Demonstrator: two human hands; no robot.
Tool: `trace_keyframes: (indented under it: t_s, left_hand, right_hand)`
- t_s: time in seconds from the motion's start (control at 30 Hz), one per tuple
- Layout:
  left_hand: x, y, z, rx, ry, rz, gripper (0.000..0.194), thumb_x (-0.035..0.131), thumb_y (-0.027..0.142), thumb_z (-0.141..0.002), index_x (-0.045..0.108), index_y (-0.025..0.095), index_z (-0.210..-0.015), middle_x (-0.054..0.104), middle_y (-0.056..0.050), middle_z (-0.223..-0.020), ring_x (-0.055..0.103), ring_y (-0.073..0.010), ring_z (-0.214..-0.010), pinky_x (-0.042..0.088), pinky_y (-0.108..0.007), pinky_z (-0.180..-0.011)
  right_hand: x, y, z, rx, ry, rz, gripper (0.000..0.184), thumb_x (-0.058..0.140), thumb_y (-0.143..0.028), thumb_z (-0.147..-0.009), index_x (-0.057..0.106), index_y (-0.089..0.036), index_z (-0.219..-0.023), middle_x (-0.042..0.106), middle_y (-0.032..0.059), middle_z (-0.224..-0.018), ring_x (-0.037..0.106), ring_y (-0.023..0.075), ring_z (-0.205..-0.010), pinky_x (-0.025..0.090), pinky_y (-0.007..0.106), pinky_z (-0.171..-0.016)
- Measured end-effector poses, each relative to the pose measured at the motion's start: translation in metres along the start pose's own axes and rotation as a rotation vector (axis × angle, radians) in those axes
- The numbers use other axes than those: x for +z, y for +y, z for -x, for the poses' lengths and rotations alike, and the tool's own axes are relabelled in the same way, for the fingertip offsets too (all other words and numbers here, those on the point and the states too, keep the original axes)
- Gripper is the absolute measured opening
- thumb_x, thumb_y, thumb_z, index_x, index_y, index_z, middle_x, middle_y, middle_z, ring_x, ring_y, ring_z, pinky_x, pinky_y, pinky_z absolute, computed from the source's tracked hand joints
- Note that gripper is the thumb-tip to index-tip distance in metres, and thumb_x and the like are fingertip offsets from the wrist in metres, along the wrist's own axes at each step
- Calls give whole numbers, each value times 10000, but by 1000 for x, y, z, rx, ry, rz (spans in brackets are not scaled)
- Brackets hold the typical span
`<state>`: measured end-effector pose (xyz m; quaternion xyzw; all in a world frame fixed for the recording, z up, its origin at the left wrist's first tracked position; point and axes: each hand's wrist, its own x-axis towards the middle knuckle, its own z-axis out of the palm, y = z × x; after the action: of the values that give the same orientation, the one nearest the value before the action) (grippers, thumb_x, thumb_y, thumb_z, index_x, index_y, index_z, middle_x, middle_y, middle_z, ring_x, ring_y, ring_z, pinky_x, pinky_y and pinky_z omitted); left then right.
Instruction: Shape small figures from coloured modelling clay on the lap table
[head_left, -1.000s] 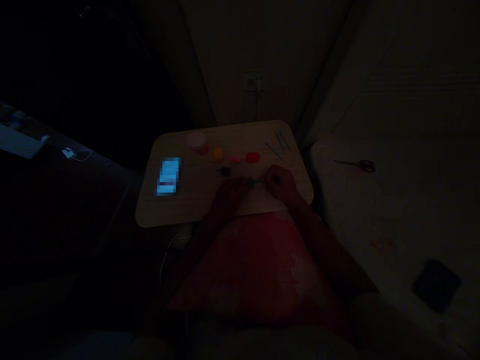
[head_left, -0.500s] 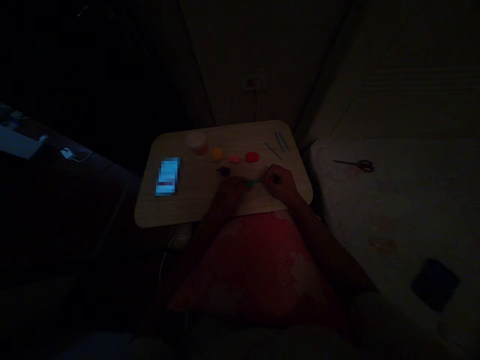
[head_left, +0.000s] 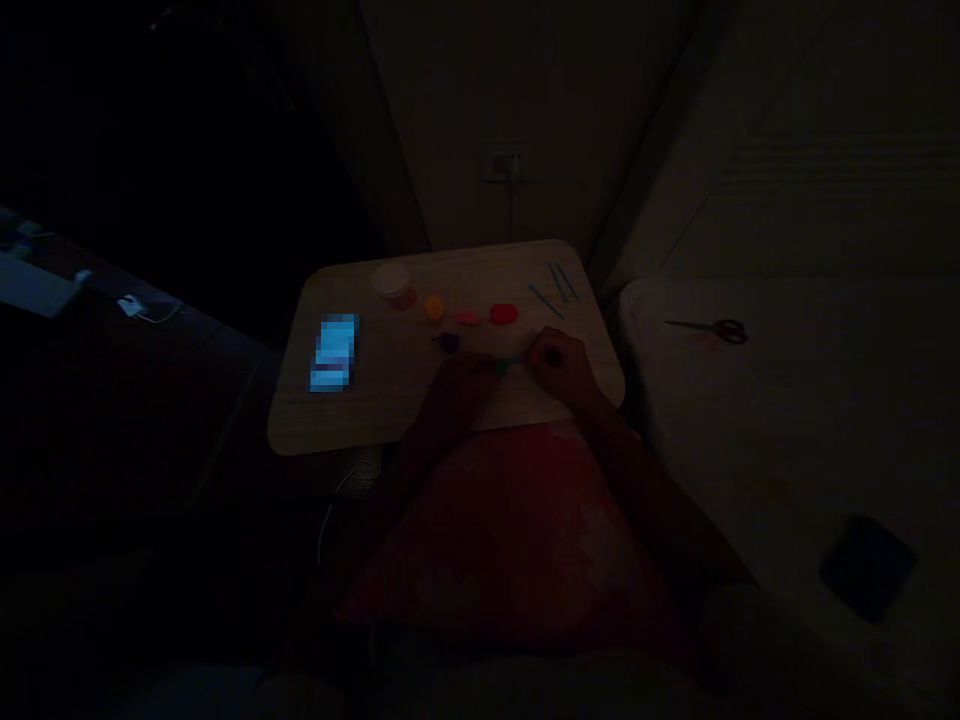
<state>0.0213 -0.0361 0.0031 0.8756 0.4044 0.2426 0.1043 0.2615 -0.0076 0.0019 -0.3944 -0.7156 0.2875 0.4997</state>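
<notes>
In the dim head view, my left hand (head_left: pixel 469 378) is closed at the front of a small wooden table, its fingertips on a small green lump of modelling clay (head_left: pixel 502 366). My right hand (head_left: pixel 561 362) is curled just to the right, pinching a thin stick-like tool (head_left: pixel 517 360) whose end meets the green lump. Most of the tool is hidden in the fist. Beyond the hands lie a red clay lump (head_left: pixel 503 314), a pink one (head_left: pixel 468 319), an orange one (head_left: pixel 434 307) and a dark purple one (head_left: pixel 449 343).
A lidded tub (head_left: pixel 394 285) stands at the table's back left, with a lit phone (head_left: pixel 334 352) nearer the left edge. Several thin tools (head_left: pixel 555 285) lie at the back right. Scissors (head_left: pixel 709 329) rest on a pale surface to the right. A red cushion (head_left: pixel 510 530) lies under my forearms.
The picture is slightly darker now. Both hands stay almost where they were, still holding the green lump and the thin tool.
</notes>
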Motion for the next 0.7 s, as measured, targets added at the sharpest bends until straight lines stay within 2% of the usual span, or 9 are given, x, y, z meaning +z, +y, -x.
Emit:
trace_keyframes:
  t_s: [0.17,0.4,0.53,0.7]
  left_hand:
    - [0,0,0,-6,-8,13,373,482,156,-1006,698,204,-1307,679,-97,-1376,580,-259,-1258,462,-482,-1111]
    - [0,-1,0,14,-9,2,408,472,131,-996,672,196,-1346,674,-91,-1399,570,-260,-1259,441,-488,-1136]
    - [1,-3,0,28,-6,1,413,475,113,-982,681,201,-1329,682,-85,-1394,576,-258,-1247,452,-485,-1120]
    - [1,-3,-1,12,-16,8,424,465,118,-978,682,193,-1335,678,-94,-1402,573,-263,-1252,452,-496,-1124]
  right_hand:
    - [0,1,-1,-59,-37,11,152,584,-66,-716,600,-207,-660,581,10,-732,545,154,-657,373,297,-618]
    - [0,-2,-1,14,1,16,130,604,-111,-746,597,-217,-671,605,15,-746,556,166,-686,393,302,-632]
    - [0,-2,-1,5,-32,26,141,593,-92,-723,589,-215,-654,582,15,-738,548,163,-672,390,305,-626]
    - [1,-1,0,1,-6,25,157,579,-63,-696,588,-216,-661,590,8,-737,554,161,-678,383,297,-623]
